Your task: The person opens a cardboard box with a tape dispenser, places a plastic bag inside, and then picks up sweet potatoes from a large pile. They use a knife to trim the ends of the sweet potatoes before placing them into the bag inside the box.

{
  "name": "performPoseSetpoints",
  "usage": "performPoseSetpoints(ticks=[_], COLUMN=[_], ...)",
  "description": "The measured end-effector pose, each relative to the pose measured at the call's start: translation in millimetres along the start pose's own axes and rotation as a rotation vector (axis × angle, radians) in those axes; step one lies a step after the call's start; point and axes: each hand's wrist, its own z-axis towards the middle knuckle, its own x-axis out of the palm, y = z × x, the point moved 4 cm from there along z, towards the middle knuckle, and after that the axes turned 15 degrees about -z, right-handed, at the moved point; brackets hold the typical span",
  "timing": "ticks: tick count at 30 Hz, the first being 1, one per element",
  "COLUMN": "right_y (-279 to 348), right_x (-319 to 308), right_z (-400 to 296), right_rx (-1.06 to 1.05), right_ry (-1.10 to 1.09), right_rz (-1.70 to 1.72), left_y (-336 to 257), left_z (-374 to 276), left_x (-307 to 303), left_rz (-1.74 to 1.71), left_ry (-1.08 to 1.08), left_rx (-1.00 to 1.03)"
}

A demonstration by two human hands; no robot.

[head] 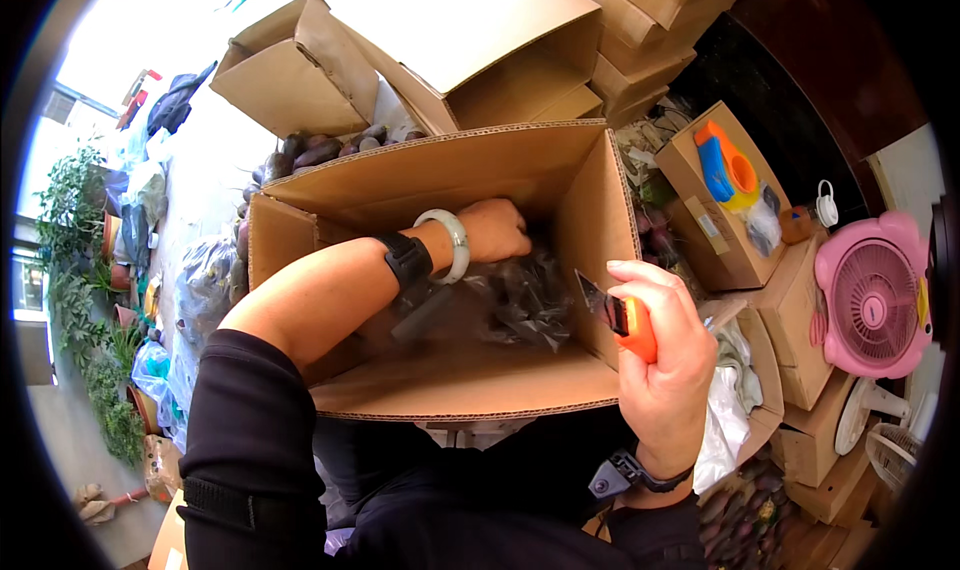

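Observation:
An open cardboard box stands before me. My left hand, with a pale bangle and a black strap at its wrist, reaches down inside, its fingers curled above a dark plastic bag. Whether the fingers grip the plastic is hidden. A grey cylindrical thing lies low in the box. At the box's right wall, my right hand holds an orange-handled cutter, its dark flat blade pointing up and left over the box.
Purple root vegetables lie behind the box and more at the lower right. Other cardboard boxes stand behind. On the right are a box with an orange and blue tape dispenser and a pink fan. Plastic bags lie left.

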Motion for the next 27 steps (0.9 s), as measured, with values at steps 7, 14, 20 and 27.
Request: performPoseSetpoints(ticks=[7, 14, 20, 27], right_y=[1.8, 5.2, 8.5, 1.0], right_x=[3.6, 5.0, 9.9, 17.5], right_z=[-1.0, -1.2, -1.2, -7.9], right_rx=[0.007, 0.064, 0.063, 0.048], right_ry=[-0.066, -0.044, -0.041, -0.036], right_rz=[0.012, -0.022, -0.104, -0.014], left_y=[-9.8, 20.2, 26.4, -26.4], left_z=[-44.0, -103.0, -165.8, -265.3], left_x=[3.7, -20.8, -36.7, -105.5], left_rz=[0.369, 0.906, 0.778, 0.346], left_ry=[0.205, 0.826, 0.755, -0.021], left_rx=[0.044, -0.495, -0.374, 0.228])
